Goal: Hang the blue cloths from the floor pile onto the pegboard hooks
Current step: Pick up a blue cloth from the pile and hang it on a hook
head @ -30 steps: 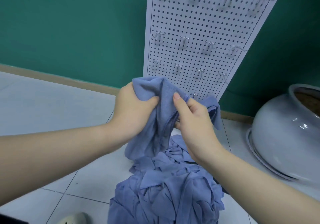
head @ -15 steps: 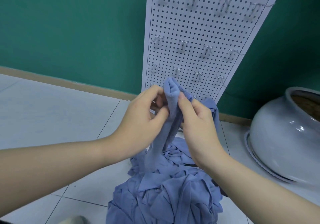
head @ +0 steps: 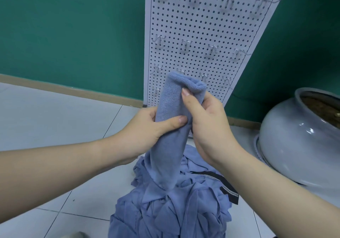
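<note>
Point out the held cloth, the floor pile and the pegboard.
held cloth point(head: 170, 99), head view, its flat front.
floor pile point(head: 165, 213), head view, crumpled middle.
pegboard point(head: 202, 22), head view, bare perforated face.

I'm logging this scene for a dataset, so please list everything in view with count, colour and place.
held cloth: one, blue, bunched upright in front of the pegboard
cloth pile: one heap, blue, on the floor below the hands
pegboard: one, white, leaning on the green wall
hooks: several, metal, in rows on the pegboard, all bare
pot: one, pale grey, on the floor at right
floor: white tiles
left hand: grips the held cloth low
right hand: grips it higher
</note>
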Available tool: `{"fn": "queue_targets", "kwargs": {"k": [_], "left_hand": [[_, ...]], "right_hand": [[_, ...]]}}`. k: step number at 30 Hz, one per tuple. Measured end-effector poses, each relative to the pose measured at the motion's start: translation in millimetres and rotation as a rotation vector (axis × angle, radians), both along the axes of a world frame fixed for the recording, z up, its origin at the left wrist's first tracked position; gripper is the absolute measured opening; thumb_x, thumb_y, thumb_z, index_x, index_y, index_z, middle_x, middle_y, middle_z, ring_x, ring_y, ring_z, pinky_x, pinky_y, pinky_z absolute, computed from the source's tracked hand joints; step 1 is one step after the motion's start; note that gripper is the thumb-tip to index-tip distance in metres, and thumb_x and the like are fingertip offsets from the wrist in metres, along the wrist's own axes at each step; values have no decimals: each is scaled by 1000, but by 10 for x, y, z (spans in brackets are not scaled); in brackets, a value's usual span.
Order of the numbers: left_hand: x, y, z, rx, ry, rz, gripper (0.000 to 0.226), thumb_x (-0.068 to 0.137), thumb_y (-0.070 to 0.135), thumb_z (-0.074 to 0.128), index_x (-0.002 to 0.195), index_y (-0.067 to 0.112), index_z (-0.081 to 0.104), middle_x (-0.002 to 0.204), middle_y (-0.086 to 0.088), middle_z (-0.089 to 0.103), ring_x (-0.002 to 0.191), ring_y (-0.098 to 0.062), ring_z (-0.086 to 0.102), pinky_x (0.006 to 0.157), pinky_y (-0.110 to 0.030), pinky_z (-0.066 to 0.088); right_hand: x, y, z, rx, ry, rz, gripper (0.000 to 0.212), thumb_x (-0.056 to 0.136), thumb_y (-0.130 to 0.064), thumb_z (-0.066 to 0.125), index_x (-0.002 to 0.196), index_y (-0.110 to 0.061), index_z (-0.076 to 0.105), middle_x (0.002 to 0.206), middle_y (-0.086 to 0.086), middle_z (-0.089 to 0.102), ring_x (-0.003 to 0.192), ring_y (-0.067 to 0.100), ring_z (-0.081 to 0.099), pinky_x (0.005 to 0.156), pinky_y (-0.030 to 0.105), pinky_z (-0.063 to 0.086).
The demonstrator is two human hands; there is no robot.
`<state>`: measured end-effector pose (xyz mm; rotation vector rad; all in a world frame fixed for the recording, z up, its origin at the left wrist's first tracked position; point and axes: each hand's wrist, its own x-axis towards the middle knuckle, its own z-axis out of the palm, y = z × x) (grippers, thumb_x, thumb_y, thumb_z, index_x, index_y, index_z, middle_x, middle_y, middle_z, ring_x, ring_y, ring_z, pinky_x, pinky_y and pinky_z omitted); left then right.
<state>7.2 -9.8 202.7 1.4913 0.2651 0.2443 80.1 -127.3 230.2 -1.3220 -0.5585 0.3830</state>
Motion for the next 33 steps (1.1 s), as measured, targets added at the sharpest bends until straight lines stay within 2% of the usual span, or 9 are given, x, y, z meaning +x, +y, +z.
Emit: {"fn": "queue_targets", "kwargs": {"k": [3,8,11,13,18,21,23,28,33], "left_hand": [[4,-8,-76,28,48,-7,26,87,17,78,112,10,74,105,-2,79,101,-17,75,88,-30,60],[10,-36,-182,121,76,-63,22,88,10,77,110,10,75,94,6,79,74,0,70,55,-9,47],[15,-10,-226,140,97,-124,27,88,10,79,115,11,74,108,0,79,99,-12,75,80,-23,58],[17,30,-258,131,111,-129,26,86,9,80,111,9,75,108,-2,79,104,-19,74,92,-33,58],[6,204,-221,241,190,-126,20,87,6,78,106,12,74,100,-1,80,93,-14,75,82,-26,59],[2,328,-143,308,198,-57,15,89,7,75,97,19,70,89,7,79,80,-8,73,67,-18,54],[-3,365,-108,420,185,-69,13,90,13,76,95,23,68,85,13,77,76,-2,70,64,-14,50],[-23,333,-185,604,198,-216,5,95,20,72,98,19,68,89,11,76,74,-2,66,65,-18,50],[-23,325,-189,568,233,-332,9,99,19,66,107,17,70,102,4,78,86,-6,70,76,-21,53]], "right_hand": [[51,-22,51,30,7,22,16,106,-19,56,103,-15,71,107,15,76,107,30,72,103,55,54],[98,-49,174,74,25,46,13,105,-16,56,105,-11,68,101,10,72,98,23,67,92,46,54],[130,-68,237,107,4,53,14,105,-15,55,107,-12,68,105,10,71,102,23,66,100,50,53],[187,-85,286,128,-21,57,14,106,-14,54,110,-13,68,107,9,71,105,22,66,105,50,51],[411,-139,220,-31,-113,-27,16,106,-23,56,112,-17,69,96,5,74,92,22,71,77,34,62],[511,-156,180,-10,-18,-106,27,107,-25,54,125,-7,65,116,18,75,109,36,72,87,47,63],[572,-181,238,23,29,-161,32,107,-29,55,126,-5,63,121,22,72,109,36,72,96,55,56],[803,-347,406,125,106,-255,30,107,-33,54,124,-10,64,130,20,68,106,27,71,91,43,58],[874,-424,412,135,136,-285,30,107,-33,54,126,-11,63,131,18,69,117,31,70,96,45,57]]}}
